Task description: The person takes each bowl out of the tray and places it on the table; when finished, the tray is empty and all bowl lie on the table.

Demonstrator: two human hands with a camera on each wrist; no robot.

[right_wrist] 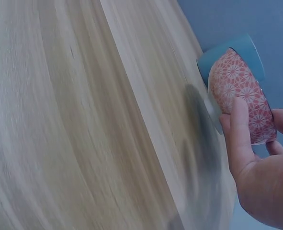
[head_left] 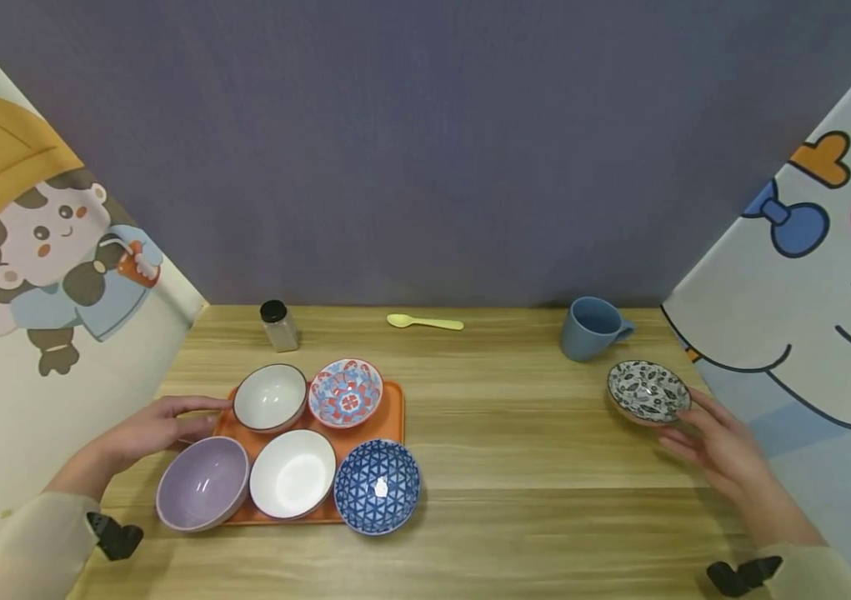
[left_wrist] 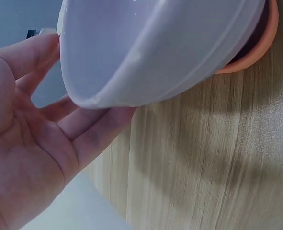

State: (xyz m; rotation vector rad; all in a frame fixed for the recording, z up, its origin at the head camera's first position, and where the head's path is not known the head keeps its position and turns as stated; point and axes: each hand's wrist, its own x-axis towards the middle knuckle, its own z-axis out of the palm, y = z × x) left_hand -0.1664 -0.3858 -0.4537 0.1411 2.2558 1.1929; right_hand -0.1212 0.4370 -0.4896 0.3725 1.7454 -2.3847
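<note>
My right hand (head_left: 721, 450) pinches the rim side of a small bowl (head_left: 648, 390), black-and-white leaf-patterned inside. Its outer wall (right_wrist: 239, 88) is red with white flowers, and it is tilted; I cannot tell whether its foot touches the table. At the left, my left hand (head_left: 151, 429) reaches with extended fingers to a dark-rimmed white bowl (head_left: 270, 398) on an orange tray (head_left: 393, 408). Its fingertips are at that bowl's side, partly hidden behind a purple bowl (left_wrist: 179, 52) in the left wrist view. This purple bowl (head_left: 203, 483) stands at the tray's near left corner.
Also on the tray are a red-and-blue patterned bowl (head_left: 346, 393), a plain white bowl (head_left: 293, 474) and a blue-and-white bowl (head_left: 377, 487) overhanging the right edge. Along the back lie a black-capped jar (head_left: 279, 326), a yellow spoon (head_left: 425, 322) and a blue mug (head_left: 592, 329).
</note>
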